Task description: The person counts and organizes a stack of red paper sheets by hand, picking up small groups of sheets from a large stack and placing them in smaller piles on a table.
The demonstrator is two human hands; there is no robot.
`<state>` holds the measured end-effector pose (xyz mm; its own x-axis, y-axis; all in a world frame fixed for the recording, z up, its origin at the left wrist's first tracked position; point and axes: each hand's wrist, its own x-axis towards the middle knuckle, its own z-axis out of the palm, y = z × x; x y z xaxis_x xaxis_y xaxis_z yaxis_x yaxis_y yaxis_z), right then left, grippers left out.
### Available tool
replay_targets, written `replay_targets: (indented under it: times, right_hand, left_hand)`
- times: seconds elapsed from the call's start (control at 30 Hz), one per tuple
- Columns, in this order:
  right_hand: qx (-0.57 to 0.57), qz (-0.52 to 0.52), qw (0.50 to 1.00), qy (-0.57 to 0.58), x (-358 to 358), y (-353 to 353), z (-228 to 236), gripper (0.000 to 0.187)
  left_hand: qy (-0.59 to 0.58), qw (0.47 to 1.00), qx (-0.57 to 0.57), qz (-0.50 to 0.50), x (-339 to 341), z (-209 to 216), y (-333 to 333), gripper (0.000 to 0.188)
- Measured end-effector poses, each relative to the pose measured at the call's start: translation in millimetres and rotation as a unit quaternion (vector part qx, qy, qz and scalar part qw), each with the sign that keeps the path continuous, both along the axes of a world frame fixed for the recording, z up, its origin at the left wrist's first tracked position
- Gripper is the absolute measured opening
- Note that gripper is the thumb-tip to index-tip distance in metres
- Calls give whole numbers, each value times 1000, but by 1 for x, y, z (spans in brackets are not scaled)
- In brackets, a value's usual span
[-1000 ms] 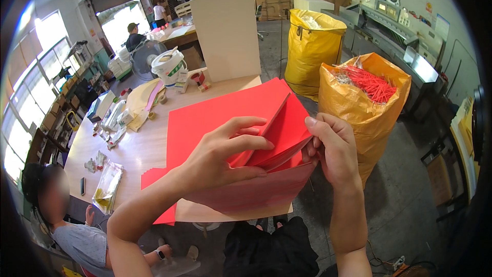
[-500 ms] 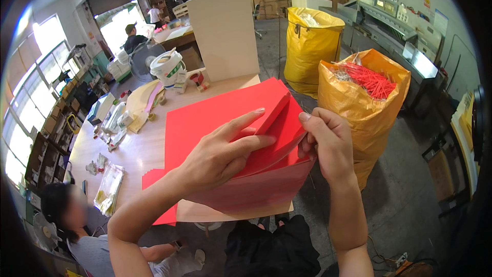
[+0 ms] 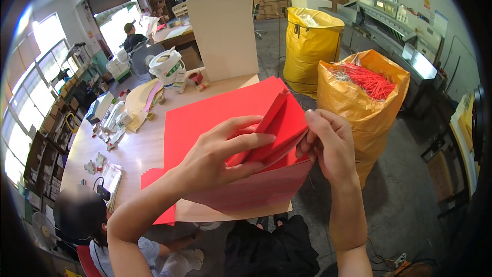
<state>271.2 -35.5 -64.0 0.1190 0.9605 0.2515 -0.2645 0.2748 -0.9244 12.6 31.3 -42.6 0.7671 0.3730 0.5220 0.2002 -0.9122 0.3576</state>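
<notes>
Tall stack of bright red paper sheets (image 3: 205, 110) sits at near R end of the pale wood-look table (image 3: 146, 149), its far R corner partly lifted. L hand (image 3: 212, 151) lies over it, fingers spread at the raised sheets; can't tell if it's gripping, palm side hidden. R hand (image 3: 333, 143) pinches sheet edges at the R corner betw. thumb & fingers; fingertips partly hidden, no. of sheets unclear.

More red sheets jut out L of & under the stack, mostly covered by L forearm. R of table: orange woven-plastic sack (image 3: 353, 128) w/ red strips on top, its near L side partly behind R hand & forearm. Yellow sack (image 3: 310, 56) beyond it, base partly blocked. Near L, a seated co-worker in dark cap (image 3: 77, 215), partly cut off by L arm. Far L clutter beyond white plastic bucket (image 3: 166, 72) hard to make out.
</notes>
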Motion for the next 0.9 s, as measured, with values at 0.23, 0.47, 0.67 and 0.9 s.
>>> replay_targets:
  times: [0.23,0.47,0.67,0.9]
  right_hand:
    - [-4,-28,999,-29,-4,2,4,41]
    - [7,-6,1000,-11,-3,2,3,38]
    - [-9,-16,999,-41,5,-2,-4,41]
    - [33,-5,999,-14,6,-7,-9,40]
  left_hand:
    - [9,1000,1,10,-1,-2,0,41]
    - [13,1000,-6,4,2,0,-2,53]
    - [4,1000,0,3,1,-2,0,56]
    - [-16,1000,-18,4,3,-3,1,54]
